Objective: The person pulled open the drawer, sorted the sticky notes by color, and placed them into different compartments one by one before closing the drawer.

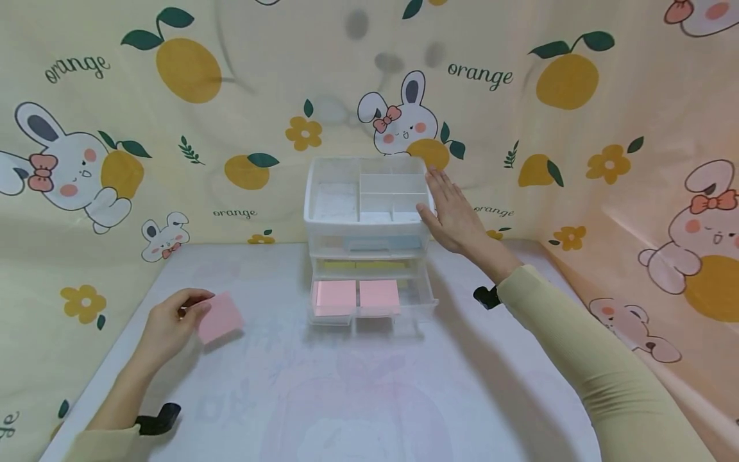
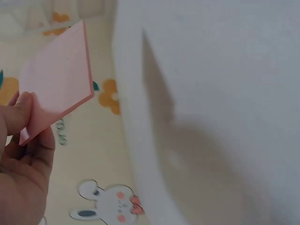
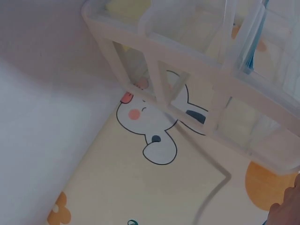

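My left hand [image 1: 167,327] pinches a thin pink sticky note pad [image 1: 220,317] by one corner, raised over the left side of the table. In the left wrist view the thumb lies on the face of the pad [image 2: 61,75], with curled fingers behind it. My right hand [image 1: 456,215] rests with extended fingers against the upper right side of a white plastic drawer organizer [image 1: 312,224]. The organizer's bottom drawer [image 1: 418,295] is pulled out, and two stacks of pink sticky notes, a left stack [image 1: 337,298] and a right stack [image 1: 379,296], lie side by side in it.
Yellow pads [image 1: 355,264] show in the middle drawer and something light blue [image 1: 383,244] in the upper one. A divided tray [image 1: 392,185] tops the organizer. Behind the white table [image 1: 346,398] hangs a cloth [image 1: 260,115] printed with rabbits and oranges.
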{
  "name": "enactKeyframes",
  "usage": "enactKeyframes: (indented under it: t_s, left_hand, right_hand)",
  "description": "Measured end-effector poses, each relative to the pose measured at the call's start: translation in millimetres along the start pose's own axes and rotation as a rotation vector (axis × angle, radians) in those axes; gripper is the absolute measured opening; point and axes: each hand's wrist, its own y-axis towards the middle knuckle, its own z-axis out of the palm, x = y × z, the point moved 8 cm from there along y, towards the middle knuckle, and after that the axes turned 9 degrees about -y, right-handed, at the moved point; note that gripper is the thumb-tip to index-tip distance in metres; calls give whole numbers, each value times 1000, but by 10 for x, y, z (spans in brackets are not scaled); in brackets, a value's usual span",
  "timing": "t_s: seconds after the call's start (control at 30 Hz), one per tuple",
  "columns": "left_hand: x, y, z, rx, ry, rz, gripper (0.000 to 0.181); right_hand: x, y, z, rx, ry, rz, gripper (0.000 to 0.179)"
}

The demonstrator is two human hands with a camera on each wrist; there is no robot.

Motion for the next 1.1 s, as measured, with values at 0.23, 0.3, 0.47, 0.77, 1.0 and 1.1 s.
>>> enactKeyframes:
  t_s: [0.23,0.3,0.47,0.77,1.0,1.1]
  left_hand:
    - [-356,158,49,-122,-94,78,16]
    - [-438,207,66,-151,-121,81,15]
    - [-645,318,100,-214,-177,75,15]
    - [-989,489,192,-261,-312,66,17]
    - [-1215,592,334,-252,-389,94,18]
    - [-1311,638,416,-246,-431,129,18]
  right_hand:
    - [-10,15,5,-5,2,-4,77]
    - [-13,18,6,-4,3,-4,77]
    - [-13,16,12,4,12,-6,76]
    - [-17,10,1,7,8,2,77]
    - [-6,0,-6,7,14,0,77]
    - [-2,0,-6,7,10,1,77]
